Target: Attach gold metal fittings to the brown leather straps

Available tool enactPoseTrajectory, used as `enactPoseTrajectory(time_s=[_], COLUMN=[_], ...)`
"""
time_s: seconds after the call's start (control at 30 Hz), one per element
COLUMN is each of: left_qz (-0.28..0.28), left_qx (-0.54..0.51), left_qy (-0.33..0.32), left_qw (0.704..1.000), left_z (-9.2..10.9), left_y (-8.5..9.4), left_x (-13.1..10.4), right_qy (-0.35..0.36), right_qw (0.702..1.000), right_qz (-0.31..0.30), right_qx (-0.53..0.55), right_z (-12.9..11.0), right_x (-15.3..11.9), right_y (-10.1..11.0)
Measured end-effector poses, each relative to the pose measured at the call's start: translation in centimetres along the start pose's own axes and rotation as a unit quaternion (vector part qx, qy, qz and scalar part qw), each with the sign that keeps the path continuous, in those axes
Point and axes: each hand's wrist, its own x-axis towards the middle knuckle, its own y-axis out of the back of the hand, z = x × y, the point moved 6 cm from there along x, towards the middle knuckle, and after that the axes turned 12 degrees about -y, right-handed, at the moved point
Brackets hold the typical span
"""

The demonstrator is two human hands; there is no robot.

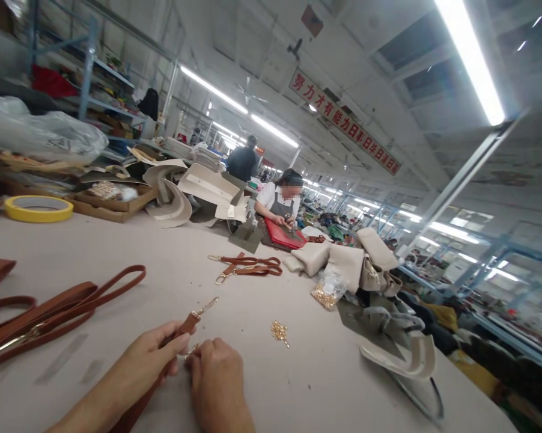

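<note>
My left hand (156,352) is closed round a brown leather strap (188,323) near its end, where a gold clasp (208,305) sticks out past the fingers. The strap's other part runs down toward me below the wrist. Close beside it, my right hand (219,376) is closed, its fingertips pinched at a small gold metal piece (192,349) by the strap; its exact kind is too small to tell. To the right lies a little heap of gold hardware pieces (279,331). Farther back are finished-looking brown straps with gold clasps (253,264).
More brown straps (63,307) lie at the left, with a roll of yellow tape (39,208) behind. A plastic bag of gold pieces (327,291) and cream bags (347,261) stand at the right. Across the table (325,385), a person (280,207) handles a red item (284,234).
</note>
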Motion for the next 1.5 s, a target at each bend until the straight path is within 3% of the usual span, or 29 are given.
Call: enactPoseTrajectory(time_s=[0.27,0.47,0.73,1.0,1.27,1.37,1.5], left_qz=[0.011,0.013,0.006,0.014,0.006,-0.009,-0.03], left_qx=[0.018,0.011,0.017,0.022,-0.023,-0.034,-0.009], left_qy=[0.025,0.02,0.001,-0.007,0.007,-0.004,-0.003], left_qw=[0.999,1.0,1.0,1.0,1.0,0.999,0.999], left_z=[-0.8,-0.2,0.1,1.2,1.1,1.7,2.4], left_y=[0.2,0.3,0.2,0.4,0.2,-0.1,-0.6], left_x=[-0.1,0.1,0.0,-0.6,-0.9,-1.0,-1.4], right_qy=[0.03,0.056,0.094,0.151,0.193,0.172,0.025], right_qw=[0.999,0.997,0.993,0.971,0.97,0.96,0.913], right_qz=[-0.02,-0.008,-0.036,-0.064,-0.069,-0.04,-0.025], right_qx=[0.002,0.044,0.067,0.171,0.129,0.216,0.407], right_z=[0.5,0.5,-0.2,-0.5,-2.1,-1.6,0.9], right_x=[-0.6,-1.9,-2.5,-3.7,-5.1,-4.6,-3.2], right_y=[0.6,1.7,1.3,4.0,3.0,3.1,3.2])
